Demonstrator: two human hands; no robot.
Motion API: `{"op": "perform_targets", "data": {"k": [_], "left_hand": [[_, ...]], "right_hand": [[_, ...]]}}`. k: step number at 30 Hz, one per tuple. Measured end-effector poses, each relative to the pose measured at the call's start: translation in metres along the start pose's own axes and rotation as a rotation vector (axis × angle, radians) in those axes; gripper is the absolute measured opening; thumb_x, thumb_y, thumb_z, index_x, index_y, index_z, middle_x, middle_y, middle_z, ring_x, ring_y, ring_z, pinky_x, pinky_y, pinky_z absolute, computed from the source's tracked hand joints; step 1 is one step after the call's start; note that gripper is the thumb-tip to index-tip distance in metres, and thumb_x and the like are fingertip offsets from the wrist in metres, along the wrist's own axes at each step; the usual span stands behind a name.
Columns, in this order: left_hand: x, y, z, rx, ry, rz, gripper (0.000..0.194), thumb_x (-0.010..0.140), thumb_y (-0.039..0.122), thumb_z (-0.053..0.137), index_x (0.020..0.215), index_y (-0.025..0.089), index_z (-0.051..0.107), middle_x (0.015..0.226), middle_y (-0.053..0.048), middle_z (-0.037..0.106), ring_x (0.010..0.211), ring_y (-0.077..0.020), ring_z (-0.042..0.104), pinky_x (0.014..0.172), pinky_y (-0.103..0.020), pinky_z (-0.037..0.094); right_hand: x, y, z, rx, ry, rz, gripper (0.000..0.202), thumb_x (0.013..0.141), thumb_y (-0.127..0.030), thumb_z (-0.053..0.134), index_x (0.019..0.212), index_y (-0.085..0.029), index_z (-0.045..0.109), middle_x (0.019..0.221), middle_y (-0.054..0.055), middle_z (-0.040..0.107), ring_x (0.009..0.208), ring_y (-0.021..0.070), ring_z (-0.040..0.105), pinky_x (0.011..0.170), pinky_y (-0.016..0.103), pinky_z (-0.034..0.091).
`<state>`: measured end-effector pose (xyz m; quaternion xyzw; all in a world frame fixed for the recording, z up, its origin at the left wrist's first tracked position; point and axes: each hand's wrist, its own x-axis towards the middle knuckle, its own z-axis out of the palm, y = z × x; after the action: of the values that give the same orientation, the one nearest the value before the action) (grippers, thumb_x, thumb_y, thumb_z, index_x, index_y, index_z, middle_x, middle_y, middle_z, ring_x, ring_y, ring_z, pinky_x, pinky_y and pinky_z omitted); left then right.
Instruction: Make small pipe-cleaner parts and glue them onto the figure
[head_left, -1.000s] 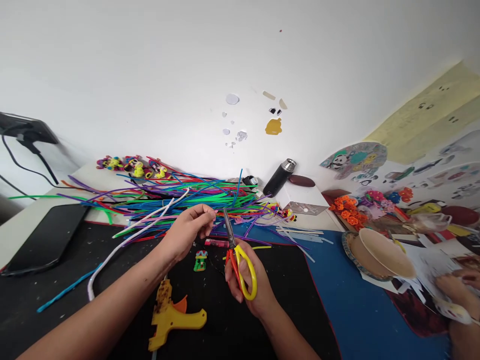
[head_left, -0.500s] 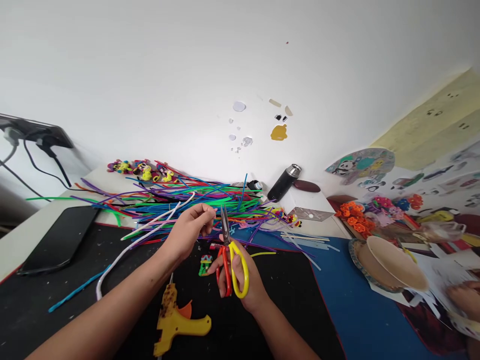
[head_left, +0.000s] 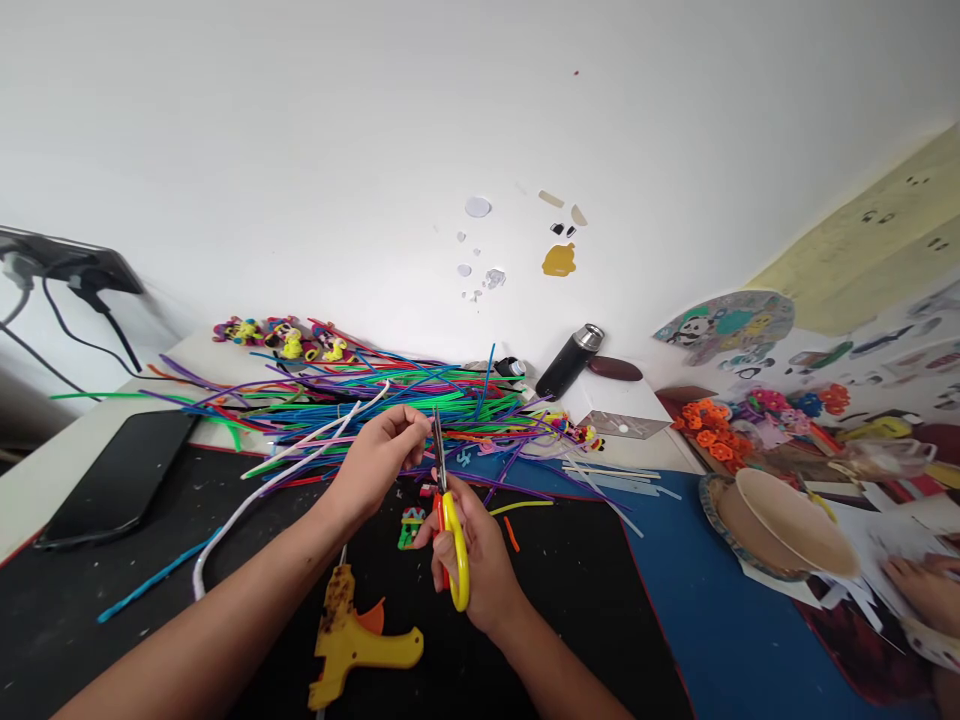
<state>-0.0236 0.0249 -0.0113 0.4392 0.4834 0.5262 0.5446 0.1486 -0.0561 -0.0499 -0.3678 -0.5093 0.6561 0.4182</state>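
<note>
My right hand [head_left: 472,550] grips the scissors [head_left: 454,560], which have one yellow and one red handle; the blades point up and look nearly closed. Just left of the blade tips is my left hand [head_left: 386,450], its thumb and fingertips pinched together on something too small to make out. Under my hands, on the black mat [head_left: 570,620], lies a small green figure [head_left: 410,528]. A short orange piece [head_left: 511,534] rests right of my right hand. The yellow glue gun [head_left: 360,645] lies between my forearms.
Colourful pipe cleaners [head_left: 375,400] spread behind my hands. A phone [head_left: 120,480] and a blue twisted piece [head_left: 157,577] are at left. A black flask [head_left: 570,362] stands by the wall. Bowls [head_left: 795,525] sit at right, near another person's hand [head_left: 926,590].
The scissors have turned and their blades have closed closer to my left fingertips. An orange piece now shows on the mat. My left hand has barely moved.
</note>
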Motion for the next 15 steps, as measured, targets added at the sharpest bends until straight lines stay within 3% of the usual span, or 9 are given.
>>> {"op": "perform_targets", "data": {"k": [7,15], "left_hand": [[0.0004,-0.0023,-0.0013,0.019,-0.014,0.008,0.037,0.08,0.054,0.08,0.078,0.022,0.061,0.06,0.004,0.058,0.054,-0.0134,0.047,0.056,-0.027,0.036],[0.0023,-0.0076,-0.0029,0.039,-0.026,0.012,0.039,0.081,0.056,0.082,0.08,0.023,0.062,0.06,0.004,0.058,0.054,-0.0135,0.046,0.056,-0.027,0.036]], "right_hand": [[0.0008,0.0038,-0.0003,-0.014,-0.004,0.005,0.08,0.091,-0.07,0.081,0.154,-0.027,0.055,0.088,-0.002,0.066,0.049,0.0069,0.048,0.046,0.021,0.038],[0.0014,0.0083,-0.0029,-0.019,0.027,-0.011,0.072,0.089,-0.058,0.088,0.15,-0.029,0.062,0.091,-0.002,0.056,0.057,0.0084,0.045,0.046,0.019,0.038]]}}
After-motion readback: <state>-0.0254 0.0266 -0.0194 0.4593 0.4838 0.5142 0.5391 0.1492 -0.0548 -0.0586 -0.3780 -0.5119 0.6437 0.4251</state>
